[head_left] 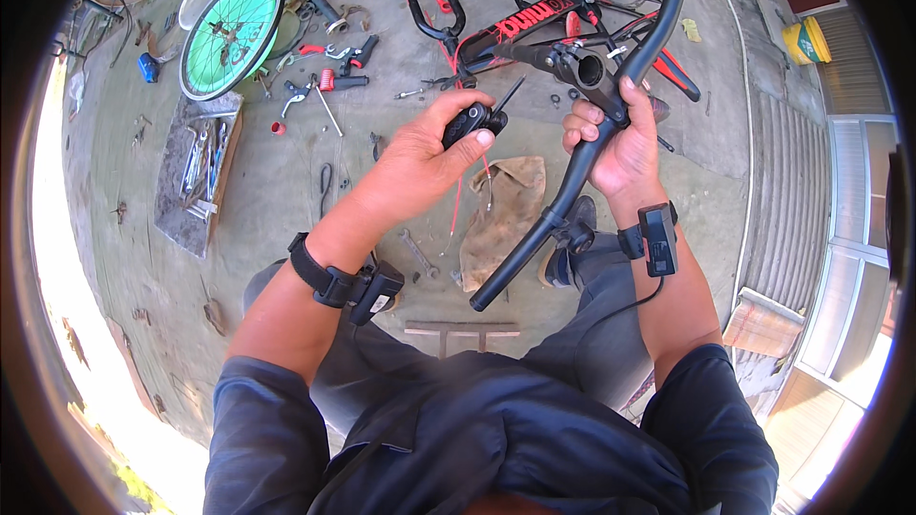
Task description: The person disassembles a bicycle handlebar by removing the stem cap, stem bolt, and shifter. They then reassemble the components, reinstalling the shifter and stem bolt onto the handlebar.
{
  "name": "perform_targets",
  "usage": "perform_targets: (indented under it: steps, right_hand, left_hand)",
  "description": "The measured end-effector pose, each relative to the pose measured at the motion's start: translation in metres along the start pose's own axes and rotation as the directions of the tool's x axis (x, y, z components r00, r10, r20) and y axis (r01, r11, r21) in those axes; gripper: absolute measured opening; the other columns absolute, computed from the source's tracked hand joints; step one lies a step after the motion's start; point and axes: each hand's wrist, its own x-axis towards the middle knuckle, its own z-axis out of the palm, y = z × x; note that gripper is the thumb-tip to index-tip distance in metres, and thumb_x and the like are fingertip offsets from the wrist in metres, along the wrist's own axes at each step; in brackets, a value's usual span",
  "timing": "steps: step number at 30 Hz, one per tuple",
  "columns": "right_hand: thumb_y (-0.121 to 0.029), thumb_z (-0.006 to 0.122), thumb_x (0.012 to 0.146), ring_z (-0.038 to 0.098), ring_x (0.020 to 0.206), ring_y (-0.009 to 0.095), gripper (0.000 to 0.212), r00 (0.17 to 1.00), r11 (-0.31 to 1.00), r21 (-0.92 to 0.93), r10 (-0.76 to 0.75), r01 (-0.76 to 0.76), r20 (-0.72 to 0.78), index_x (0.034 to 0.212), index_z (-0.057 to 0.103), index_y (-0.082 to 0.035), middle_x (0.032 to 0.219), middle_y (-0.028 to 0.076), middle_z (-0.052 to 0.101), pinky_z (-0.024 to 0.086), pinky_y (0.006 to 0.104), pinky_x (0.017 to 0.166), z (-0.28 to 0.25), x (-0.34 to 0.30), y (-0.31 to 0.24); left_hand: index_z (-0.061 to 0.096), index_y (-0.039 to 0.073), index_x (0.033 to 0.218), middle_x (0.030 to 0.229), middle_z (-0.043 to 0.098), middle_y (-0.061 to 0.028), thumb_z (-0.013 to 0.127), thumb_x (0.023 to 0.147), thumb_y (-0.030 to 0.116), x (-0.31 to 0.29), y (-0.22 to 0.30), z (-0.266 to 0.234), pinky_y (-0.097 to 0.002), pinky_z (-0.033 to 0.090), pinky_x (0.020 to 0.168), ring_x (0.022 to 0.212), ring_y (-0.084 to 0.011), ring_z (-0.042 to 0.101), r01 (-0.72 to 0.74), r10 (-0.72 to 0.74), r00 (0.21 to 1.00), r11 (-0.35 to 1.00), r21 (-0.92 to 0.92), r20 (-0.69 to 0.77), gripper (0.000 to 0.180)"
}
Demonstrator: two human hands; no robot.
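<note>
Dark blue sleeves (477, 439) fill the bottom of the frame, and both forearms rise from them toward the centre. At centre left, the left hand (420, 157) comes in from the lower left, wrist strapped with a black band (348, 284); its fingers are curled shut around a small black brake lever (472, 121), thumb pressed on top. The lever's thin blade points toward the upper right, at the stem. At centre right, the right hand (620, 143) is upright with its fingers wrapped tight around a black handlebar (582, 162). The bar's long axis runs diagonally, its lower end at lower centre and its upper end curving to the top right of the frame. The stem (577, 65) sits just above that hand, with its open clamp facing the camera. A tan rag (501, 215) lies on the concrete floor (277, 200) below both hands.
</note>
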Motion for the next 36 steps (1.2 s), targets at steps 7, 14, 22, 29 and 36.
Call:
perform_targets:
  steps: [7,14,22,29,36]
  right_hand:
    - [-0.046,0.062,0.094,0.044,0.066,0.011,0.033,0.999,0.996,-0.094,-0.011,0.008,-0.034,0.098,0.061,-0.014,0.075,-0.002,0.044,0.046,0.031,0.066,0.004,-0.001,0.007]
    - [-0.047,0.062,0.094,0.044,0.066,0.011,0.032,1.0,0.992,-0.122,-0.001,-0.001,-0.011,0.099,0.061,-0.015,0.074,-0.002,0.044,0.046,0.0311,0.068,0.005,-0.001,0.011]
    - [-0.045,0.063,0.094,0.047,0.066,0.014,0.033,0.999,0.994,-0.111,-0.004,0.001,-0.032,0.099,0.061,-0.013,0.074,-0.001,0.046,0.047,0.0346,0.068,0.004,-0.001,0.013]
    - [-0.045,0.061,0.095,0.047,0.067,0.014,0.033,0.996,0.98,-0.192,-0.071,0.058,-0.061,0.104,0.063,-0.013,0.073,-0.002,0.046,0.046,0.0345,0.07,0.004,0.0,0.02]
    - [-0.044,0.06,0.095,0.047,0.067,0.014,0.033,0.998,0.979,-0.196,-0.057,0.05,-0.029,0.106,0.063,-0.013,0.072,-0.002,0.046,0.045,0.0342,0.069,0.004,0.0,0.019]
  left_hand:
    - [0.056,0.009,0.129,0.101,0.06,-0.0066,0.066,0.098,0.018,0.0,0.005,0.012,-0.0306,0.051,0.073,0.081,-0.0131,0.058,-0.076,0.082,0.993,0.995,0.069,-0.083,0.034]
    - [0.056,0.01,0.128,0.106,0.061,-0.0097,0.066,0.097,0.019,0.002,0.004,0.013,-0.0315,0.052,0.072,0.081,-0.0154,0.062,-0.11,0.119,0.988,0.99,0.091,-0.097,0.034]
    - [0.056,0.011,0.129,0.108,0.06,-0.0156,0.068,0.096,0.022,0.003,-0.004,0.014,-0.0381,0.053,0.08,0.091,-0.0267,0.064,-0.151,0.176,0.975,0.973,0.175,-0.136,0.037]
    - [0.055,0.008,0.124,0.107,0.061,-0.0183,0.07,0.093,0.022,0.0,-0.003,0.028,-0.0394,0.052,0.079,0.091,-0.0303,0.064,-0.091,0.184,0.949,0.938,0.334,-0.256,0.037]
    - [0.053,0.003,0.123,0.094,0.062,-0.0061,0.067,0.098,0.022,0.001,-0.003,0.028,-0.0263,0.05,0.069,0.079,-0.0104,0.058,0.028,-0.055,0.987,0.983,-0.179,-0.15,0.035]
